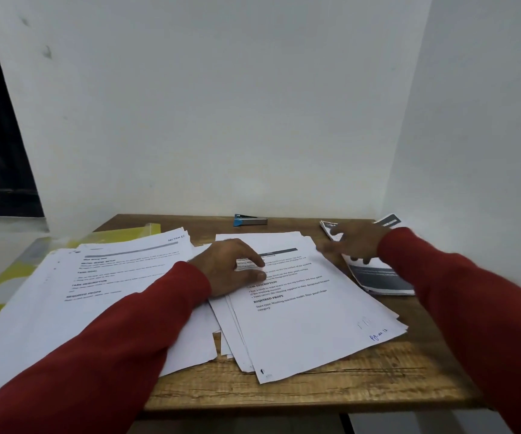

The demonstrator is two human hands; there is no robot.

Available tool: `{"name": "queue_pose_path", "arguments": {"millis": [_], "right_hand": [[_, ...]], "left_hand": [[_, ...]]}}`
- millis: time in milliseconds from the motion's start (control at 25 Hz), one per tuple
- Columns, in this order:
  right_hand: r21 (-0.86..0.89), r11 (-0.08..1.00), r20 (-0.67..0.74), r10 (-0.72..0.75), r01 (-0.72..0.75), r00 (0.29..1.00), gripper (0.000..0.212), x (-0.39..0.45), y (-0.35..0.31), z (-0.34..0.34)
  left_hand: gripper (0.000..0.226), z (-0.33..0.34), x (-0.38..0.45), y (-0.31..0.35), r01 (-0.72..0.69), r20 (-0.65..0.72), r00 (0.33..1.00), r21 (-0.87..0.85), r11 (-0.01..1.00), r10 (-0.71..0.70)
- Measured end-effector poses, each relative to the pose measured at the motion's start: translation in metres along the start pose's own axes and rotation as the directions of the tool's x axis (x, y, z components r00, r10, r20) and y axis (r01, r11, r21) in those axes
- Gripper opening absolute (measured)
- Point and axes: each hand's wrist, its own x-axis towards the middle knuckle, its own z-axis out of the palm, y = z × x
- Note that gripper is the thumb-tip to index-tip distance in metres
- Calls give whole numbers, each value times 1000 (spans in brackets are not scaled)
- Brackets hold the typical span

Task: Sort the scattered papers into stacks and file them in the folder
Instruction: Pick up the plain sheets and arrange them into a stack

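Observation:
Printed white sheets lie in loose stacks on a wooden table (pixel 315 389). A middle stack (pixel 309 314) is fanned and askew, its top page showing bold headings. My left hand (pixel 231 266) rests on this stack's upper left part, fingers bent with the tips on the page. A larger stack (pixel 102 289) spreads over the table's left side, under my left sleeve. At the right, a thin stack with dark blue-grey banners (pixel 381 277) lies by the wall. My right hand (pixel 356 241) is blurred above it, fingers spread. A yellow-green folder (pixel 18 270) lies at the far left, partly under papers.
A blue and grey stapler (pixel 250 220) sits at the table's back edge by the white wall. Another dark-bannered booklet (pixel 390 221) pokes out at the back right corner. The wall closes in on the right. Bare wood shows along the front edge.

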Motion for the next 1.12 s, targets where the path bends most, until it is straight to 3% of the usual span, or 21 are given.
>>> {"name": "queue_pose_path", "arguments": {"millis": [160, 320, 480, 560, 640, 720, 880, 1120], "right_hand": [[-160, 983, 35, -87, 91, 996, 82, 26, -12, 23], [-37, 997, 10, -71, 71, 997, 96, 40, -19, 34], [93, 993, 13, -72, 71, 997, 118, 45, -17, 38], [178, 984, 20, -32, 28, 999, 102, 44, -14, 38], [233, 972, 36, -33, 24, 999, 47, 43, -10, 37], [204, 977, 28, -65, 58, 997, 27, 37, -13, 37], [-2, 999, -22, -52, 52, 998, 90, 29, -25, 41], [-30, 988, -40, -150, 148, 988, 74, 23, -55, 42]], "left_hand": [[65, -2, -1, -7, 138, 25, 989, 233, 963, -148], [43, -5, 2, -7, 166, 4, 985, 239, 957, -172], [46, -4, 2, -14, 178, 29, 982, 215, 960, -188], [60, -3, 2, -14, 198, 35, 977, 204, 959, -209], [76, -1, 3, -13, 206, 22, 976, 209, 956, -215], [83, -1, 3, -11, 219, -12, 976, 150, 964, -220], [59, -6, 2, -11, 258, -161, 953, -12, 966, -256], [59, -9, 0, -12, 288, -200, 933, -82, 954, -299]]}}
